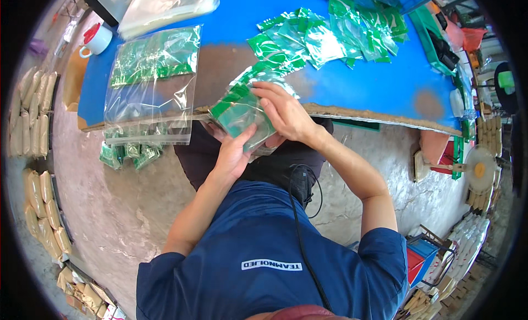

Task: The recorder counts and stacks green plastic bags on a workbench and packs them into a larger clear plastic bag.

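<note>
A small bundle of green-and-clear plastic packets (237,112) is held over the front edge of the table. My left hand (235,155) grips its lower side, with the thumb lying across the clear face. From the right, my right hand (289,115) holds the upper right edge, its fingers curled over the film. How many packets are in the bundle I cannot tell. Just beyond, more green-edged packets (278,56) lie loose in a spread pile. To the left, a large clear zip bag (151,108) with green packets inside hangs partly over the table edge.
The blue table (234,23) has a worn brown front edge. A stack of clear bags (168,12) and a white mug (98,40) with a red top stand at the far left. More green packets (132,154) show below the edge. A fan (479,168) stands at right.
</note>
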{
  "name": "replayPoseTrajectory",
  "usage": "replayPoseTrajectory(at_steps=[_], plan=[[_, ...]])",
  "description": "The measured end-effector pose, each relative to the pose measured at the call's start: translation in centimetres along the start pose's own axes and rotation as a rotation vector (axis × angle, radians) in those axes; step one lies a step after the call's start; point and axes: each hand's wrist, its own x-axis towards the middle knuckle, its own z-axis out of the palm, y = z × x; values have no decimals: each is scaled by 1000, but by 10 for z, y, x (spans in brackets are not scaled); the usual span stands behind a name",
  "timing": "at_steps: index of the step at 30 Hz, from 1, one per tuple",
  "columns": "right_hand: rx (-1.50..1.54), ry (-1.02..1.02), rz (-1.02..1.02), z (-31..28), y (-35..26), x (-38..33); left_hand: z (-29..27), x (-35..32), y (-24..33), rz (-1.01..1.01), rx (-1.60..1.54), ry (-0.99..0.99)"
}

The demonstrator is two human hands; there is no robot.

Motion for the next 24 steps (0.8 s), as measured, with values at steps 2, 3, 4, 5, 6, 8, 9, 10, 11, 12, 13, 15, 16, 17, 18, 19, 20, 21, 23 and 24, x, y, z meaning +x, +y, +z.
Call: replayPoseTrajectory(at_steps=[2,3,4,5,6,8,9,10,11,12,13,15,16,17,18,19,20,21,23,24], plan=[[354,43,189,-4,-2,10,1,7,-2,-7,-26,-10],[710,83,374,-8,0,17,2,7,-3,8,-18,7],[714,87,369,-14,4,25,3,7,-1,25,-8,24],[269,140,146,-25,14,32,2,9,0,20,2,16],[-178,184,-73,-36,24,38,-2,10,2,-4,19,3],[-540,169,-207,-42,43,35,-18,5,9,-16,38,-2],[-620,51,-225,-40,43,26,-32,1,14,-137,-74,-14],[-703,-70,-241,-40,40,17,-40,-3,18,-259,-188,-29],[-641,-134,-255,-39,37,6,-37,-12,24,-316,-239,-67],[-601,-153,-291,-35,37,-5,-37,-18,28,-316,-244,-65],[-575,-137,-330,-33,32,-12,-37,-24,31,-152,-13,-118],[-548,-123,-359,-33,21,-21,-32,-33,36,268,679,-89],[-387,-167,-181,-39,6,-20,-41,-28,46,574,1126,-218],[-232,-206,9,-46,-9,-20,-16,-35,57,815,1363,-233],[-235,-196,24,-55,-27,-16,11,-42,71,1071,1590,-248],[28,-343,226,-65,-49,-7,16,-39,74,1052,1579,-339],[296,-480,425,-72,-59,-3,20,-32,74,1033,1525,-442],[313,-514,271,-73,-48,-2,17,-30,75,825,1449,-499],[357,-287,266,-85,-16,7,10,-25,65,567,1243,-376],[408,-76,255,-92,6,12,6,-23,54,512,1114,-203]])
